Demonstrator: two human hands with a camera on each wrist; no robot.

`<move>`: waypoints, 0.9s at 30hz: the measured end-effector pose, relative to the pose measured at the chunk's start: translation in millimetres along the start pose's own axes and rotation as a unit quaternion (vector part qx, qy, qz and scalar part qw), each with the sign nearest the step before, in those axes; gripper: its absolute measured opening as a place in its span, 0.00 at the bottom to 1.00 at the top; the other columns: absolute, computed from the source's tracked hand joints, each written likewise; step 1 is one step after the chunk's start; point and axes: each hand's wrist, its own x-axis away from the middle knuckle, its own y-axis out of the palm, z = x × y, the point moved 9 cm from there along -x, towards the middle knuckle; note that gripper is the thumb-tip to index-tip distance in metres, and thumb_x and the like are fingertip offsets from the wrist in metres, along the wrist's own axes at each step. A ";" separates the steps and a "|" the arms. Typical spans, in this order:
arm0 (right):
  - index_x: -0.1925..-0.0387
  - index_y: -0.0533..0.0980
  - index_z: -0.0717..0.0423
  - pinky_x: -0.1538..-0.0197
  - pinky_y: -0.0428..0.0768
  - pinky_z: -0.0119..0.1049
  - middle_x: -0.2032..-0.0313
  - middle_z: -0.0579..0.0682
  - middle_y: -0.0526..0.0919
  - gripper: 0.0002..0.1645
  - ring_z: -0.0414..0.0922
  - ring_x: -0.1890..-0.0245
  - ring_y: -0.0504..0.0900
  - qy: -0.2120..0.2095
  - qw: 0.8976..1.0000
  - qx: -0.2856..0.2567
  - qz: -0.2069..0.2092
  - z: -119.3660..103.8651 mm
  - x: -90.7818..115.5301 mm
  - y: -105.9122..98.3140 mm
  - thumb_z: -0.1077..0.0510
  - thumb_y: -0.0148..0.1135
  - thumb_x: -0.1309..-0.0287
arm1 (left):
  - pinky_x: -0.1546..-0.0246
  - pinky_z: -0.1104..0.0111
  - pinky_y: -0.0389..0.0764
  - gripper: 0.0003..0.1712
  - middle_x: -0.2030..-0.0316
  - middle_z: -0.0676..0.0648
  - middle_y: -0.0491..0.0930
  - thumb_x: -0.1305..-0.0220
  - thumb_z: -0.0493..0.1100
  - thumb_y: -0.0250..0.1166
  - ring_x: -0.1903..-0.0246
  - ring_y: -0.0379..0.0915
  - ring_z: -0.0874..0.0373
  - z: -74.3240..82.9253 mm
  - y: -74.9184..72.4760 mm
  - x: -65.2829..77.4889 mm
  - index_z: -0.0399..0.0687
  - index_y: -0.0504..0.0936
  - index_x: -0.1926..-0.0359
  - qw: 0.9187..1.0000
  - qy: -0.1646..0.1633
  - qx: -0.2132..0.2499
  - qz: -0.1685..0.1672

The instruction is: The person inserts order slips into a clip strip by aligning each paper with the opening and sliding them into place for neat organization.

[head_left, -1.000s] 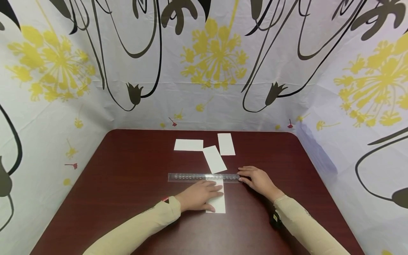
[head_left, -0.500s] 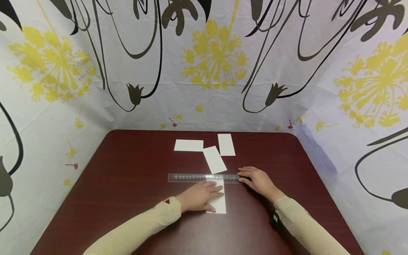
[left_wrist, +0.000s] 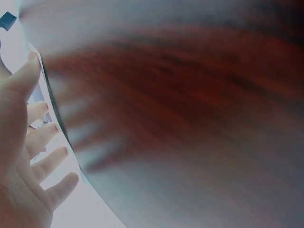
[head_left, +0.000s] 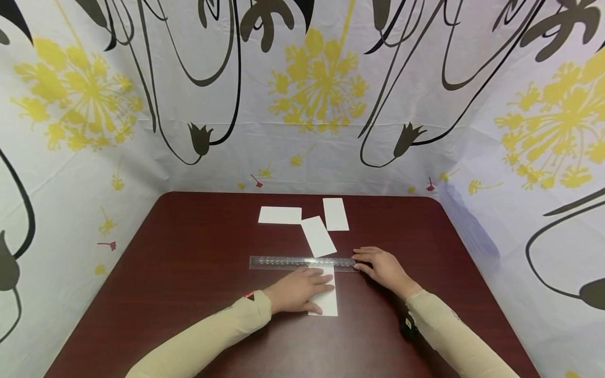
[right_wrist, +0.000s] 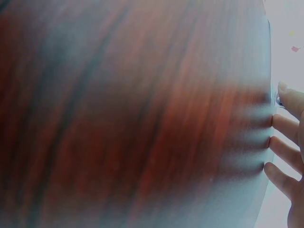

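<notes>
A white paper card [head_left: 330,305] lies upright on the table, its far end under a clear plastic ruler [head_left: 283,261] that runs left to right. My left hand [head_left: 298,290] rests on this card with fingers spread and straight, hiding its left part. The right hand [head_left: 382,265] holds the ruler's right end between thumb and fingers. In the left wrist view, the left hand [left_wrist: 23,142] has its fingertips on the card's side. The right wrist view has the right hand [right_wrist: 289,142] at the edge, its thumb at the ruler's end and other fingertips on the table.
Beyond the ruler lie a sideways white card [head_left: 280,215], a slanted card [head_left: 319,236] and an upright card [head_left: 335,214]. The dark red-brown table [head_left: 198,252] meets a patterned cloth [head_left: 302,157] at its back and sides.
The left hand and the card under it have slid slightly to the right beneath the ruler. The right hand stays where it was on the ruler's end.
</notes>
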 end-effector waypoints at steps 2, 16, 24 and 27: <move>0.48 0.84 0.50 0.42 0.81 0.51 0.44 0.50 0.85 0.19 0.51 0.41 0.81 0.000 1.000 0.000 0.000 0.7 -0.2 0.2 0.49 0.67 0.40 | 0.30 0.54 0.69 0.40 0.26 0.54 0.64 0.35 0.71 0.52 0.27 0.61 0.53 0.0 0.1 -1.1 0.61 0.66 0.28 1.000 0.001 0.000 0.001; 0.47 0.83 0.50 0.39 0.80 0.51 0.42 0.50 0.84 0.20 0.51 0.40 0.80 0.013 1.000 -0.003 -0.016 2.9 0.0 2.0 0.49 0.65 0.38 | 0.30 0.54 0.69 0.40 0.27 0.54 0.65 0.35 0.72 0.53 0.28 0.62 0.53 4.5 -3.1 -9.8 0.61 0.67 0.28 1.000 0.010 -0.009 0.008; 0.47 0.83 0.50 0.40 0.80 0.52 0.43 0.50 0.84 0.20 0.52 0.40 0.80 0.012 1.000 -0.005 -0.016 0.9 -0.1 1.4 0.49 0.66 0.38 | 0.29 0.55 0.69 0.40 0.27 0.55 0.66 0.36 0.72 0.52 0.28 0.63 0.54 6.3 -0.8 -12.9 0.61 0.67 0.28 1.000 0.014 -0.016 0.007; 0.47 0.83 0.51 0.40 0.80 0.52 0.43 0.51 0.84 0.19 0.52 0.40 0.81 0.007 1.000 -0.001 -0.017 -0.2 -0.2 1.0 0.50 0.66 0.38 | 0.30 0.55 0.69 0.40 0.28 0.54 0.66 0.36 0.72 0.52 0.28 0.63 0.54 6.9 -1.5 -13.3 0.61 0.67 0.28 1.000 0.015 -0.018 0.008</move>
